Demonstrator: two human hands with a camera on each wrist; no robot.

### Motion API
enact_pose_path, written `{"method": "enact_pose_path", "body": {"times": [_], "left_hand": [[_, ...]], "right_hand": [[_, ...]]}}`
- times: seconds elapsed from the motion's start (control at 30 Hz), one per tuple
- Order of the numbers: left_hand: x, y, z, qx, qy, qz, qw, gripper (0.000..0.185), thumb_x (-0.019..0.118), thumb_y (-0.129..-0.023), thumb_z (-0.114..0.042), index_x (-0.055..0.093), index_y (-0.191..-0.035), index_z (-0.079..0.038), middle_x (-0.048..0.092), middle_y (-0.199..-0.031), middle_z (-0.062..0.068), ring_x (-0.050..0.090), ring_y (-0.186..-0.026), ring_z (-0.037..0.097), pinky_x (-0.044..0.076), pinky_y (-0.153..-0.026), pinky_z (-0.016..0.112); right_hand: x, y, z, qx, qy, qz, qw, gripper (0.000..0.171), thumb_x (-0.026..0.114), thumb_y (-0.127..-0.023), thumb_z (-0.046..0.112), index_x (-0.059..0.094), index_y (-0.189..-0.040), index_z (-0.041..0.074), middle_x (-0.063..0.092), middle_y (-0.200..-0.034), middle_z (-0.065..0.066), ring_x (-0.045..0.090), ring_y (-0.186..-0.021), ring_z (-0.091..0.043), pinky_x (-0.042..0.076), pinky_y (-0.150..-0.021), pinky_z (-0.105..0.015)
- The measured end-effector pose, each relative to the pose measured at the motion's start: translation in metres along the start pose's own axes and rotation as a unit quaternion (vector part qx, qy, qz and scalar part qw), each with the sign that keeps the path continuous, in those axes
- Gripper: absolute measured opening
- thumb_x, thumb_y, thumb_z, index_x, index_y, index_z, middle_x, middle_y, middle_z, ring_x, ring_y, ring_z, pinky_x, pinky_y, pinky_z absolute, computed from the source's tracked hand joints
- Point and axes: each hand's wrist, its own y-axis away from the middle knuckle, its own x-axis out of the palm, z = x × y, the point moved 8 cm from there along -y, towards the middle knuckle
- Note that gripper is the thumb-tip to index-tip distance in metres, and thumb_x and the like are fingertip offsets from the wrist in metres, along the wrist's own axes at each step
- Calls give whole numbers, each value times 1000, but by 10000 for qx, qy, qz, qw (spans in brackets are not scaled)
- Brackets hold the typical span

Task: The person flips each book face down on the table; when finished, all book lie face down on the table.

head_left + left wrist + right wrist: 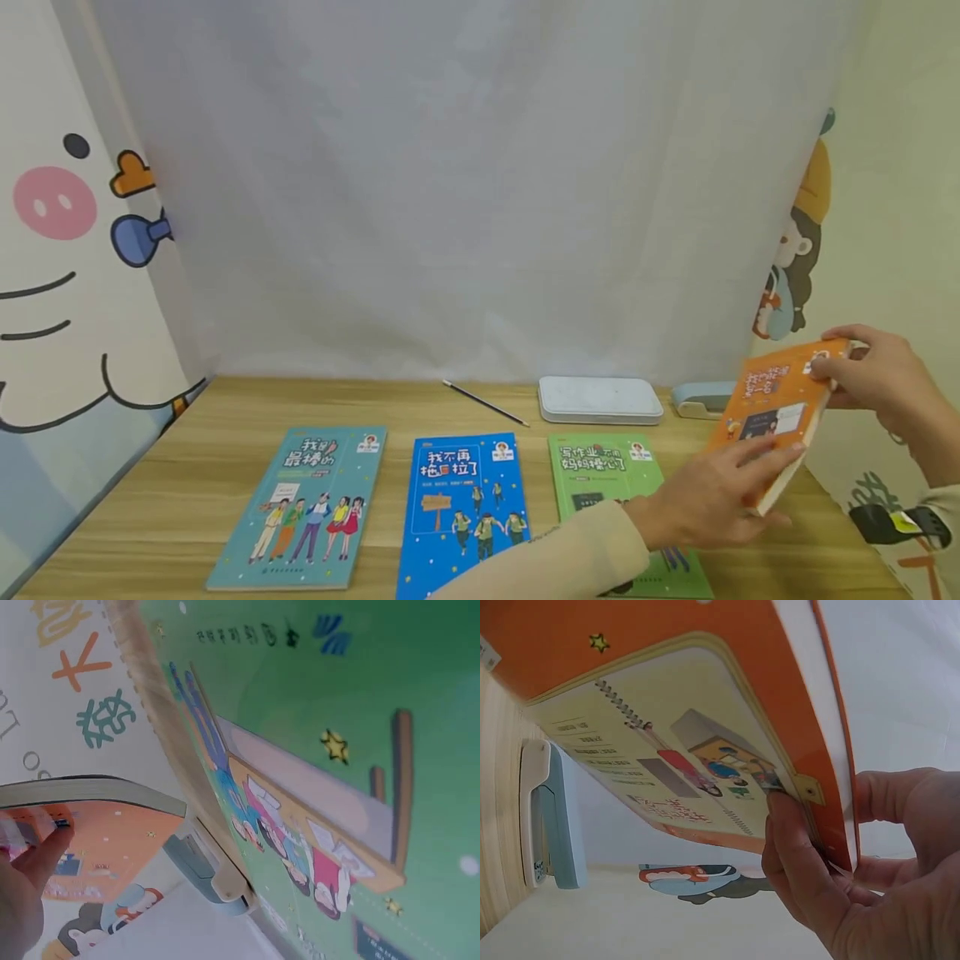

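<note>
An orange book [772, 392] is held up, tilted, above the table's right side. My right hand [885, 375] pinches its upper corner, thumb on the front cover; in the right wrist view the fingers of the right hand [847, 892] press on the illustrated back cover of the book [667, 742]. Lower down, my left hand [712, 492] grips the book near its bottom edge, fingers across the front cover. The left wrist view shows the left hand [30, 892] at the orange cover [112, 840]. Below the left wrist lies a green book [600, 458], partly hidden by the forearm.
A teal book [300, 508] and a blue book [461, 508] lie in a row with the green one. Behind them are a dark pencil [486, 403], a pale case [600, 400] and a blue-and-cream stapler [701, 400]. A grey curtain [465, 192] hangs behind the table.
</note>
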Motion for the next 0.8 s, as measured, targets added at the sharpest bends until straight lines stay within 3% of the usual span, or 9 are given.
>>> {"method": "enact_pose_path", "body": {"times": [0.13,0.23,0.37,0.53,0.63,0.8], "left_hand": [[-5,2,7,-179,614,-201,9978,68,69,-95,-25,37,-154,-12,57,-146,4,63,-110,0,41,-87,2],[-9,4,14,-423,998,-436,9931,65,70,-94,-17,42,-152,-12,66,-134,4,61,-84,-5,40,-74,0],[-11,5,19,-720,1272,-559,9877,64,72,-93,-13,45,-151,-14,75,-110,5,41,-56,-4,31,-54,1],[-9,5,22,-998,1476,-455,9829,61,70,-93,-10,47,-149,-17,74,-90,3,30,-45,-4,29,-46,4],[-9,5,24,-1098,1592,-474,9800,60,69,-93,-7,49,-149,-18,76,-98,4,27,-43,-5,29,-44,4],[-13,5,28,-1162,1830,-677,9739,60,65,-93,-1,48,-149,-15,71,-124,5,32,-45,-6,30,-45,3]], "right_hand": [[0,0,-1,-59,51,-23,10000,59,53,-93,5,27,-139,-22,55,-98,-35,69,-63,-17,62,-57,-35],[0,1,-1,-86,122,-44,9999,59,54,-93,6,28,-138,-22,57,-94,-31,69,-61,-17,62,-56,-34],[0,0,-2,-87,229,-43,9997,60,54,-93,7,28,-139,-22,57,-95,-32,69,-61,-18,62,-56,-34],[3,1,-2,-110,267,36,9996,59,54,-94,7,28,-138,-22,54,-100,-38,70,-64,-19,62,-57,-35],[4,1,-2,-125,279,64,9995,58,54,-94,7,29,-137,-23,53,-100,-38,70,-64,-18,62,-58,-35],[5,0,-1,-97,259,20,9996,58,53,-95,10,29,-137,-22,56,-95,-31,68,-61,-13,62,-57,-34]]}}
